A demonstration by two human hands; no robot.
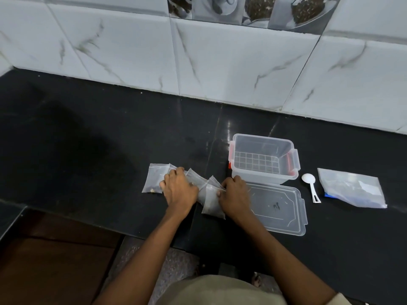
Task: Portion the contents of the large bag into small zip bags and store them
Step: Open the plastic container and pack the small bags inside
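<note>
Both hands are down on a row of small zip bags near the front edge of the black counter. Left hand (179,187) lies on the bags with its fingers curled over them, pressing and gathering them. Right hand (234,193) grips the right end of the row, fingers bent round the bag edges. The small bags (210,200) lie in a line that runs left to right, and one bag (153,178) sticks out past the left hand.

Just behind and to the right of the right hand stands the open box (263,160), so the right hand is the nearer one. Its lid (282,209) lies flat in front of the box, touching the right hand's side. I think the bags go up and back into the box next. The lid sits in the way low down, so the bags need lifting over it.

Farther right lie a white spoon (310,187) and the big bag (352,188), well apart from the hands. The counter to the left is dark and bare.
</note>
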